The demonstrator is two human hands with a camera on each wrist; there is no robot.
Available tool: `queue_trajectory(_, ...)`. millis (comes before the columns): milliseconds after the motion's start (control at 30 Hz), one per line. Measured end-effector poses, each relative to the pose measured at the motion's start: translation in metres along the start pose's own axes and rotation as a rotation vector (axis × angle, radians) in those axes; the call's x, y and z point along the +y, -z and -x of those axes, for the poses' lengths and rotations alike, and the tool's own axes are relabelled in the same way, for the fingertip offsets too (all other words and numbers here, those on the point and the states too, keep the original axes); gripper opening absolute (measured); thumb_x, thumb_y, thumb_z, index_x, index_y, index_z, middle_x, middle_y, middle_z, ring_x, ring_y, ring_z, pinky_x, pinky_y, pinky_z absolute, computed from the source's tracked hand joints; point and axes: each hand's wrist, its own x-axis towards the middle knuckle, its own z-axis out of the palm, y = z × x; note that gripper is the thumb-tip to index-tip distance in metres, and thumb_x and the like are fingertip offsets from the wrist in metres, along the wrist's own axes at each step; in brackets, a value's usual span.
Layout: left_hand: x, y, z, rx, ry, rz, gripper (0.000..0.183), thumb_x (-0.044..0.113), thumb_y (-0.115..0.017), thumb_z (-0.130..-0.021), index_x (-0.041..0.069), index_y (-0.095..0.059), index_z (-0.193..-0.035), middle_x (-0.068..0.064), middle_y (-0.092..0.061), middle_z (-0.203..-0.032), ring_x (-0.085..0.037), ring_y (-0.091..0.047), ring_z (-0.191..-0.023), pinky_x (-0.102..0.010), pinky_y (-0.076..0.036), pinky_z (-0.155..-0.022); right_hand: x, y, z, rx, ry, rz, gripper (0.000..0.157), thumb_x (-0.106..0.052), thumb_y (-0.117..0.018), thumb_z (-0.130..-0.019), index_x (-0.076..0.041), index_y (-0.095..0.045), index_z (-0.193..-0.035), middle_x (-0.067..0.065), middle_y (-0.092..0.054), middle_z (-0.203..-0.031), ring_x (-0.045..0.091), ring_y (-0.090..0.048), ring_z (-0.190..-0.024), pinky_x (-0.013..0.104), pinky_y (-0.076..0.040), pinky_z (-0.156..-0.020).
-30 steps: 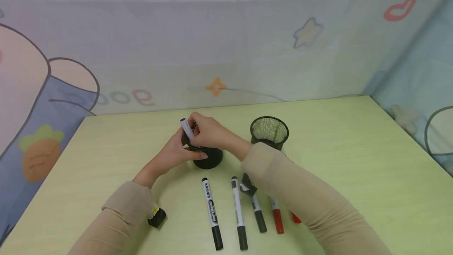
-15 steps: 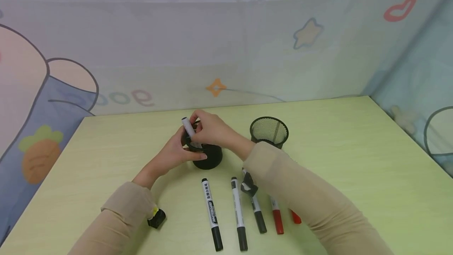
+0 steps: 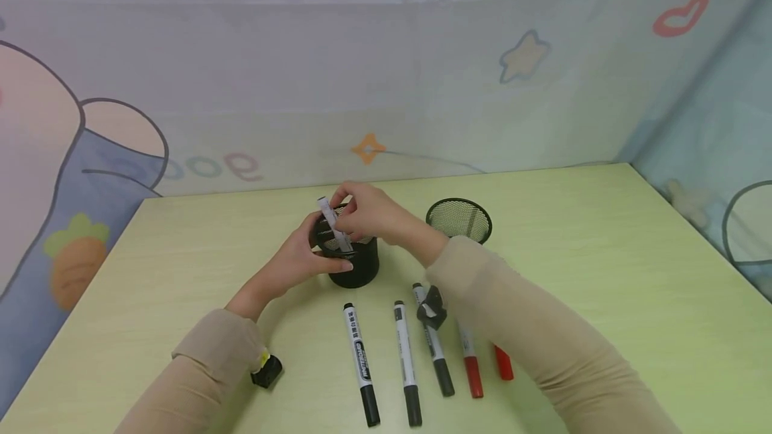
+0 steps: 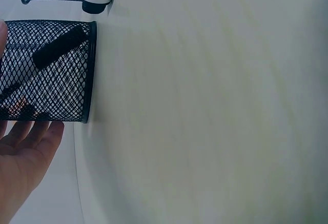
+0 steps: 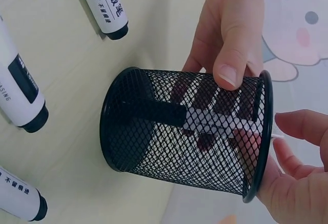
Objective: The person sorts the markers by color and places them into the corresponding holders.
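Note:
My left hand (image 3: 295,256) grips a black mesh pen cup (image 3: 362,268) from its left side, thumb across the front. In the right wrist view the cup (image 5: 195,170) lies tilted against the frame, with the left hand's fingers showing behind its mesh. A white whiteboard marker (image 3: 328,212) leans inside the cup, its black cap (image 4: 60,47) downward near the base. Its white end sticks up past the rim. My right hand (image 3: 375,213) pinches that upper part, fingertips at the cup's mouth.
A second mesh cup (image 3: 460,220) stands to the right, partly behind the right forearm. In front lie several markers, among them a black-capped one (image 3: 358,347) and a red-capped one (image 3: 473,377). Small black devices (image 3: 267,372) sit at the wrists. A printed curtain (image 3: 422,86) borders the table.
My right hand has shifted slightly up and to the right, and the marker's top has swung right with it, uncovering more of the cup's mouth. The left hand keeps its place.

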Motion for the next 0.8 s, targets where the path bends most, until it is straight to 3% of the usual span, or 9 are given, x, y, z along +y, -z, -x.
queue_trajectory(300,0.001,0.0,-0.002,0.004,0.001,0.0,0.086,0.017,-0.081,-0.073,0.015,-0.028,-0.14,-0.003,-0.043,-0.135,-0.023,-0.043,-0.123,-0.043,-0.04,-0.094,0.003,0.01,0.001,0.003,0.0,-0.077,0.028,0.0,-0.06,-0.085,-0.002,-0.053,-0.112,0.012,-0.056,-0.088,0.022,-0.059,-0.076,0.037,-0.055,-0.07)
queue_trajectory(800,-0.002,0.001,-0.002,0.005,-0.013,0.015,0.086,0.018,-0.082,-0.072,0.014,-0.028,-0.139,-0.003,-0.046,-0.132,-0.022,-0.044,-0.121,-0.041,-0.042,-0.092,0.002,0.021,0.012,0.001,-0.053,-0.218,0.027,-0.002,-0.059,-0.088,0.0,-0.051,-0.114,0.013,-0.055,-0.091,0.024,-0.058,-0.077,0.036,-0.054,-0.073)
